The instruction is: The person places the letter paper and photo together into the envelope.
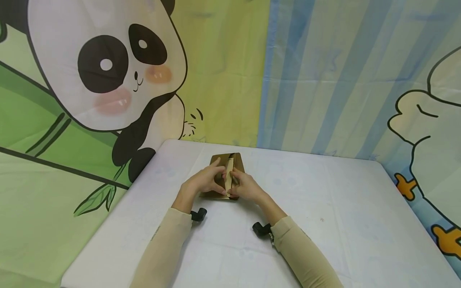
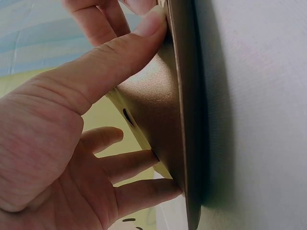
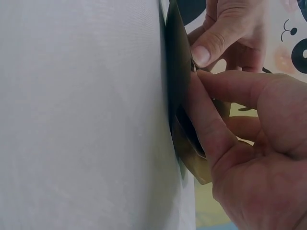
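A flat brown-gold folding case lies on the white table, with a pale raised strip running along its middle. On the strip's left side, my left hand holds the case. The left thumb presses the near edge of the brown panel, while other fingertips touch its far side. From the right, my right hand pinches the raised fold between thumb and finger. A dark gap shows under the flap of the case in the right wrist view. The fingers hide part of the strip.
The white table extends around the case on every side. Behind it hangs a printed cloth with a panda and stripes. Black camera mounts sit at both wrists.
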`<state>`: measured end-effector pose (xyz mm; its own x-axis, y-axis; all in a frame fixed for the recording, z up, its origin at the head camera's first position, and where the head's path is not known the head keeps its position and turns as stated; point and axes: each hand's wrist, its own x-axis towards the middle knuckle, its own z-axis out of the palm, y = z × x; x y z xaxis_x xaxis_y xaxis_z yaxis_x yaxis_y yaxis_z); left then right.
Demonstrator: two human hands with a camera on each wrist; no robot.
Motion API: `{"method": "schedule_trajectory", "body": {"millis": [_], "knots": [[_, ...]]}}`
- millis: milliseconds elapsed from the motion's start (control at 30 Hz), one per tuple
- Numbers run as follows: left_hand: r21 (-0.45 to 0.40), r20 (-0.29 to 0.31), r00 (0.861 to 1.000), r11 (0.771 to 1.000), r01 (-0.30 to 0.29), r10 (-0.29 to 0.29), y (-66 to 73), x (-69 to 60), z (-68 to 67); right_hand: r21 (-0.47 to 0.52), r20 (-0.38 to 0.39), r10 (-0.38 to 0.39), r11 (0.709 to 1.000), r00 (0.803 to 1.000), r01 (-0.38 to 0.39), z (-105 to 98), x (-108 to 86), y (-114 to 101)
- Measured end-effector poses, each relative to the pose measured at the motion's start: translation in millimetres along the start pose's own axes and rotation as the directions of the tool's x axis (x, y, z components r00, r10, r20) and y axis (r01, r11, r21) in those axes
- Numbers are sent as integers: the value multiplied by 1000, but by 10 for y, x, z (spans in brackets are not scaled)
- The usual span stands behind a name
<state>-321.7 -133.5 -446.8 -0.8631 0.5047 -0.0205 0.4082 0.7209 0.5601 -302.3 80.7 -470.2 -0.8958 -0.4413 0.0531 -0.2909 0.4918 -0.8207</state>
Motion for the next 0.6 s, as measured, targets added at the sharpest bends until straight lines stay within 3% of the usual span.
{"method": "schedule_trajectory", "body": {"millis": [333, 600], "knots": [[-18, 4, 1000, 1000, -4, 4, 4, -6, 0, 148, 49, 12, 989, 999, -19, 25, -6, -5], [-12, 4, 1000, 1000, 2, -2, 12, -10, -7, 190, 67, 10, 982, 998, -22, 35, 12, -4]]}}
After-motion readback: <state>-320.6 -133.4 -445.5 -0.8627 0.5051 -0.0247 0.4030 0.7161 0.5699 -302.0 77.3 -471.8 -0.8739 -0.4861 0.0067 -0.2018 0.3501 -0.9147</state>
